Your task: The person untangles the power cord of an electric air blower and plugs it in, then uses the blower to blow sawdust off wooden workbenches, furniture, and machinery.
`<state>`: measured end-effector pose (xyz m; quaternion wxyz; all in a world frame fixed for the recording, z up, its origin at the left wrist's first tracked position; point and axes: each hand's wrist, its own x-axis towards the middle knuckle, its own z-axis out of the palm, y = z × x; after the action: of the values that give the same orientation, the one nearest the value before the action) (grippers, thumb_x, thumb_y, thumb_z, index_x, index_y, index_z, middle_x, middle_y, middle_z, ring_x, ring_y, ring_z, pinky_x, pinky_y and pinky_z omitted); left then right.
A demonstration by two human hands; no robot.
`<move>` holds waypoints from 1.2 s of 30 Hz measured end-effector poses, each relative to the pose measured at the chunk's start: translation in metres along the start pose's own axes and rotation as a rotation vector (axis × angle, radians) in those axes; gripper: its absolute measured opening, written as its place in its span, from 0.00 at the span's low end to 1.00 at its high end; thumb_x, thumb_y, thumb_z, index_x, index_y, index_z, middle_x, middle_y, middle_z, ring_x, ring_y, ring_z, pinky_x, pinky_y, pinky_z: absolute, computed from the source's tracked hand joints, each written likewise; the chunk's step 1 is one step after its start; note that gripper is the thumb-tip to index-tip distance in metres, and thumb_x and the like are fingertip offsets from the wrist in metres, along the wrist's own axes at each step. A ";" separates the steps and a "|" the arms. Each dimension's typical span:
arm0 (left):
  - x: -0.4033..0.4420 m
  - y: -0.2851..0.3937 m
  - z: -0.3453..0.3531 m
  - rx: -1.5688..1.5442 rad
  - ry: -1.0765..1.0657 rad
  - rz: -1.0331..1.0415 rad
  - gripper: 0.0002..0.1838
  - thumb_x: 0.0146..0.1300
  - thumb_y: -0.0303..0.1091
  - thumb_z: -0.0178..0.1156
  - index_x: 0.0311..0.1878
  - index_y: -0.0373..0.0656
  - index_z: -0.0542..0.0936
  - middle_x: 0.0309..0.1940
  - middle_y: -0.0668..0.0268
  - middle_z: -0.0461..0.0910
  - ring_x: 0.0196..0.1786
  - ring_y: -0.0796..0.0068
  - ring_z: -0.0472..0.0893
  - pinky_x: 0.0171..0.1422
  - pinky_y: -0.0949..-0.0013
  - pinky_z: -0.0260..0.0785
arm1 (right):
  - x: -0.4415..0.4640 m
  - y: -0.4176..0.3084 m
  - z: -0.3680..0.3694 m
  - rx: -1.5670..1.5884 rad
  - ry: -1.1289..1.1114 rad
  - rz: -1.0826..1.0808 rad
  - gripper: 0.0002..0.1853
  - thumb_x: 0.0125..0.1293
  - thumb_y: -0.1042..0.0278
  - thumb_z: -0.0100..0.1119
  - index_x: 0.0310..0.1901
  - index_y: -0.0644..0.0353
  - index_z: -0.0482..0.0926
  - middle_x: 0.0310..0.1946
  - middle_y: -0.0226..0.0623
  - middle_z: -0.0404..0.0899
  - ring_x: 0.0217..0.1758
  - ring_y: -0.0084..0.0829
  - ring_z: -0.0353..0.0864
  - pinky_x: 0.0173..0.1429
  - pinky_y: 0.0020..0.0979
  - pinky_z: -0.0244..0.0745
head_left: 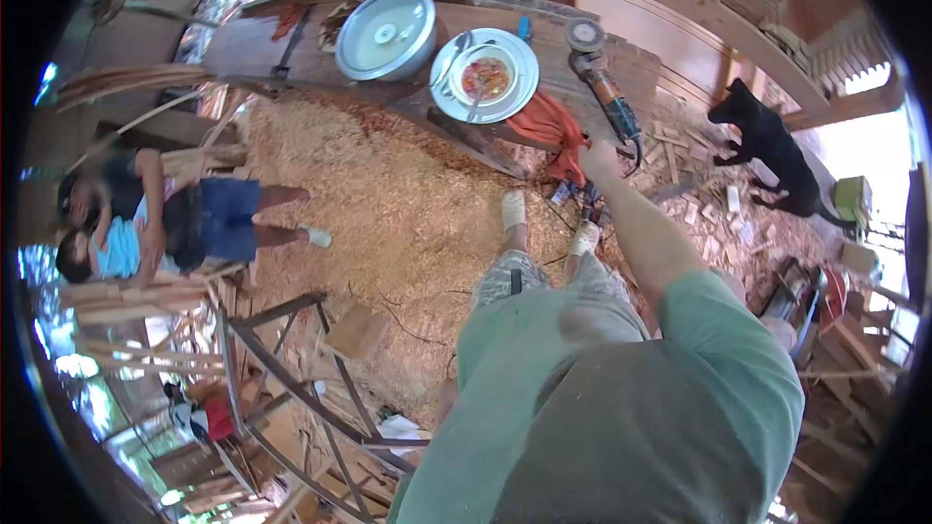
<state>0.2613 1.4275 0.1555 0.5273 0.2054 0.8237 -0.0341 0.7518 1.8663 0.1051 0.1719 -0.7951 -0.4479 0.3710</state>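
Observation:
My right hand [596, 160] reaches out to the bench edge, closed on the end of an orange-red cloth [546, 126]. The cloth hangs over the edge beside a stack of white plates [525, 73] bearing a bowl of colourful food [487, 80] and spoons. Just beyond the hand, an angle grinder [609, 95] lies on the wooden bench [553, 39]. A large metal pot with a lid [386, 32] stands left of the plates. My left hand is out of view.
Sawdust [340, 165] covers the floor. A person holding a child [160, 223] stands at the left. A black dog [774, 150] is at the right, near wood scraps [714, 218]. A metal frame [291, 378] stands at lower left. A small blue object [524, 28] lies behind the plates.

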 end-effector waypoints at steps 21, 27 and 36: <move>0.151 0.559 0.022 -0.542 -0.596 0.303 0.18 0.73 0.45 0.51 0.41 0.40 0.81 0.35 0.64 0.84 0.34 0.75 0.80 0.35 0.70 0.71 | -0.226 -0.003 -0.037 -0.100 -0.259 0.508 0.18 0.60 0.55 0.51 0.33 0.56 0.88 0.31 0.48 0.85 0.36 0.45 0.85 0.45 0.43 0.79; 0.241 0.478 0.009 0.074 -0.532 0.215 0.19 0.70 0.47 0.54 0.40 0.38 0.81 0.30 0.64 0.82 0.28 0.73 0.78 0.30 0.70 0.67 | -0.369 0.030 -0.113 0.811 0.358 0.815 0.19 0.59 0.65 0.49 0.45 0.66 0.84 0.24 0.33 0.79 0.18 0.22 0.68 0.21 0.26 0.62; 0.214 0.427 0.001 0.307 -0.279 0.126 0.22 0.68 0.49 0.54 0.57 0.44 0.76 0.47 0.60 0.83 0.40 0.68 0.80 0.40 0.58 0.69 | -0.507 0.109 -0.207 1.261 1.067 0.696 0.12 0.64 0.66 0.52 0.45 0.61 0.78 0.21 0.23 0.69 0.17 0.18 0.62 0.20 0.23 0.58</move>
<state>0.3453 1.8821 0.0340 0.6000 0.3275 0.7134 -0.1542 0.8054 1.3941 0.3975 0.6399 -0.7105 0.2450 0.1602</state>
